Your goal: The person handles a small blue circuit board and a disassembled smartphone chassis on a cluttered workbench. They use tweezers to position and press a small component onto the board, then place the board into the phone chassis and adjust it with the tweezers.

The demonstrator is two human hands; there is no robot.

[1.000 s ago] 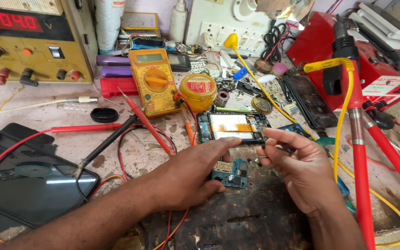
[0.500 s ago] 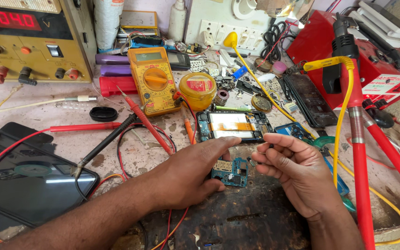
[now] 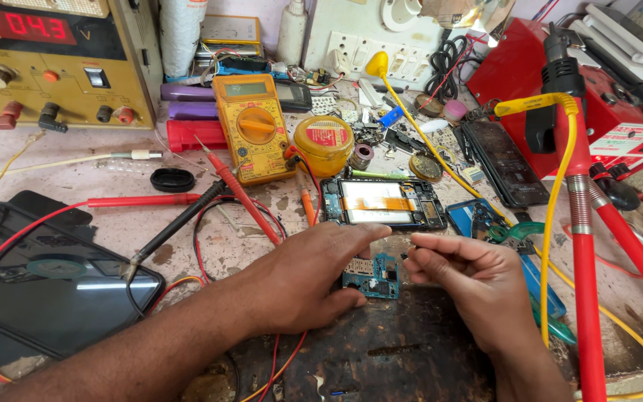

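Note:
My left hand (image 3: 299, 279) lies over a small blue circuit board (image 3: 373, 278). The thumb is at the board's near edge and the index finger arches over its far side, pinning it to a dark work mat (image 3: 381, 350). My right hand (image 3: 470, 283) hovers just right of the board, thumb and fingers pinched on what looks like a tiny dark part at the fingertips. Just beyond both hands lies an opened phone frame (image 3: 381, 202) with orange ribbon cables.
A yellow multimeter (image 3: 254, 126) with red (image 3: 240, 193) and black (image 3: 173, 231) probes lies at the left. Also around are a bench power supply (image 3: 46, 59), a dark screen panel (image 3: 46, 290), a yellow tin (image 3: 324, 141), a black phone (image 3: 504, 160), a red station (image 3: 597, 97) and a red post (image 3: 586, 298).
My right hand has drifted a little down and left, closer to the circuit board, still pinched. My left hand stays on the board. The power supply's red readout has changed.

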